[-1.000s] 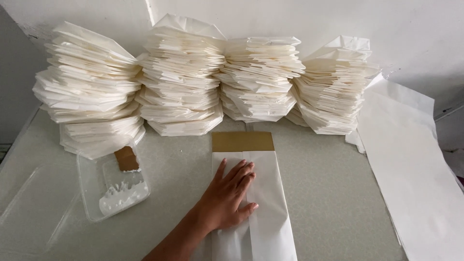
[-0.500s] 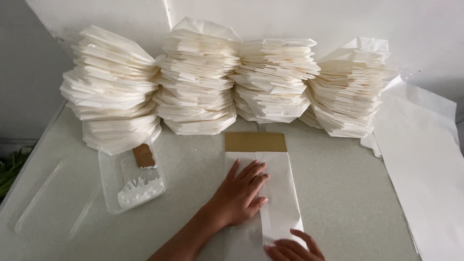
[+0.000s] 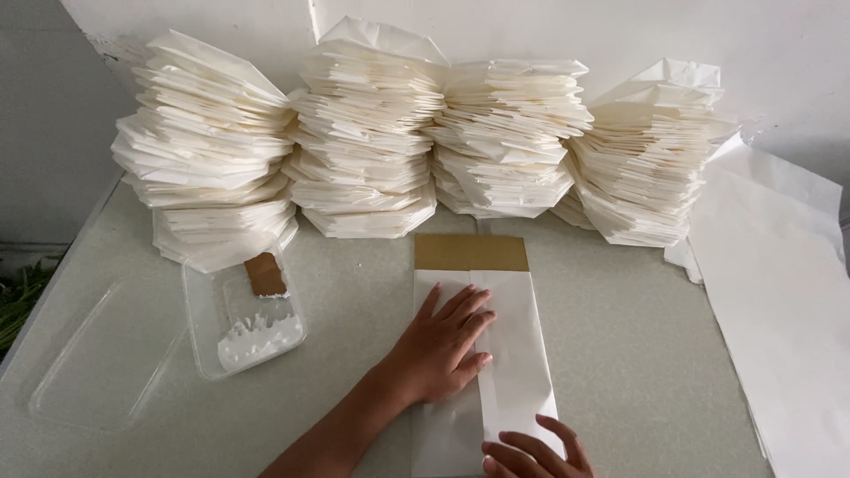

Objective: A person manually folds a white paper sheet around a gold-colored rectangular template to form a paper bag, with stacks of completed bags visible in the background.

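a: in the head view, where was the folded white paper sheet?

b: it lay flat on the grey-green table, just in front of the four stacks of folded paper, its far end against a brown card strip. the left hand lay on it palm down, fingers spread and flat, pressing and gripping nothing. the right hand sat at the near end of the sheet, furthest from the stacks, fingers loosely curled, tips on the paper; whether it pinched an edge i couldn't tell.

a: how would it handle?

b: light, thin and limp, i'd judge, easy to crease or tear, and likely to slide on that smooth top. best held flat with a palm and lifted by a long folded edge.

a: and around it?

b: left of the sheet, below the leftmost stack, stood a clear plastic tray with white paste and a brown scraper; a clear lid lay further left. large white sheets draped right of the stacks, before a white wall.
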